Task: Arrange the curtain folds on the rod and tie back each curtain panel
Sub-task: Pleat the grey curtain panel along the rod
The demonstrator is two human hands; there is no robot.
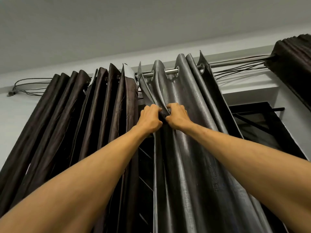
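A grey curtain panel (190, 115) hangs by metal eyelets from a steel rod (171, 71). A dark brown panel (94, 105) hangs bunched in folds to its left. Both my arms reach up. My left hand (149, 118) and my right hand (176, 116) grip the same fold at the grey panel's left edge, knuckles almost touching, fingers curled into the cloth. The fold runs from my hands up to the leftmost eyelet.
Another dark pleated curtain (296, 64) hangs at the upper right, with thin cords (239, 64) running along the rod. Cords loop to a wall clip (12, 93) at the left. A dark window opening (262, 130) shows behind the grey panel. The ceiling is close above.
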